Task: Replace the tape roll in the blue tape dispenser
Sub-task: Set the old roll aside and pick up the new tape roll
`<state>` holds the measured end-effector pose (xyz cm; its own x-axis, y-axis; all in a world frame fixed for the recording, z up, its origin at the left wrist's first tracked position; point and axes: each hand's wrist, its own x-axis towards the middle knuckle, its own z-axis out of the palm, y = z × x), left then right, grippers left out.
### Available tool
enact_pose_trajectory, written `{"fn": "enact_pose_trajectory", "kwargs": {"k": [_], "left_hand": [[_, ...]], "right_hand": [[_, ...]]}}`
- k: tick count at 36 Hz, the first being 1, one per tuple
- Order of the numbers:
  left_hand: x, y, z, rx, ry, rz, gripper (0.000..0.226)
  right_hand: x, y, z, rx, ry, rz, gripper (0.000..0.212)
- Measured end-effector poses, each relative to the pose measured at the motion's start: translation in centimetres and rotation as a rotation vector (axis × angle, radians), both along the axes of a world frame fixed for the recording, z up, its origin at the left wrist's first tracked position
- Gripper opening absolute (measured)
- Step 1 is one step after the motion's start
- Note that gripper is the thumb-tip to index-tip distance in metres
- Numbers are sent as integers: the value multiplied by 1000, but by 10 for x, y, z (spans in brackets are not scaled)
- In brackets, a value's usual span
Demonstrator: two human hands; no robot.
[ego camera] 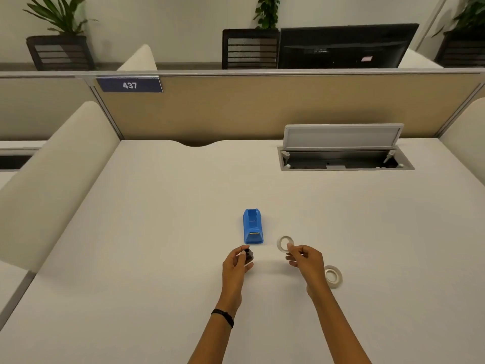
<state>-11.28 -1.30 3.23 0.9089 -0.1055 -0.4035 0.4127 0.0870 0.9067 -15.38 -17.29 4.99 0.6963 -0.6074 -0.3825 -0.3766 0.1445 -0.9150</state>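
Observation:
The blue tape dispenser (253, 227) stands on the white desk (162, 219) with its roll bay empty and its cutter end toward me. Just in front of it, my left hand (237, 265) is closed around a small black spool (248, 254). My right hand (305, 261) pinches a thin, nearly spent tape ring (284, 243) by its rim, held upright a little right of the dispenser. A fuller roll of clear tape (333, 276) lies flat on the desk to the right of my right wrist.
An open cable hatch (343, 151) with a raised lid sits at the back right of the desk. A tan partition (262, 106) closes off the far edge. Cream side dividers (52, 179) flank the desk.

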Motion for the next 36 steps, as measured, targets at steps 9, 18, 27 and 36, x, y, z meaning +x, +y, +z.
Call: {"fn": "enact_pose_trajectory", "kwargs": {"k": [9,18,27,36], "left_hand": [[0,-1,-6,-5,54,-50,19],[-2,-5,-12,-5,60,-123,17],[1,-8,-16,28,70,-170,20],[4,-10,-17,23,92,-166,17]], "right_hand": [[8,-19,-12,-23,24,-58,21],[19,-48,-16,-120,61,-27,17],[40,-80,-17,-211,110,-38,18],[59,-102,-23,-272,211,-43,23]]}}
